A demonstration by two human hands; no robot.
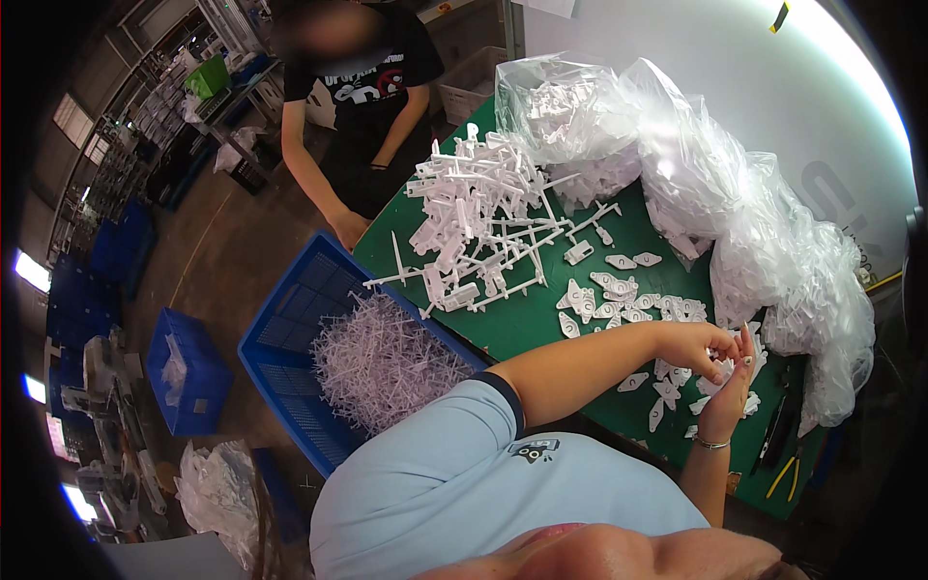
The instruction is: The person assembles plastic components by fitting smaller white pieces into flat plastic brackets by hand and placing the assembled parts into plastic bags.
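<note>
My left hand (694, 348) reaches in from the left over the green table (580, 256), its fingers curled in against my right hand. Beside it, my right hand (725, 398), with a bracelet at the wrist, has its fingers pressed together and pointing up. White plastic shows between the hands, but what either one grips is too small and hidden to make out. Around and under them lie several flat white plastic parts (665, 391), each with a curved mark. Farther left is a heap of white moulded parts on sprues (478, 217).
A blue crate (280, 333) full of thin white sprue scraps (382, 362) stands against the table's left edge. Clear bags of white parts (686, 179) line the far and right side. Yellow-handled pliers (785, 476) lie near the right corner. A co-worker (362, 106) is at the far left.
</note>
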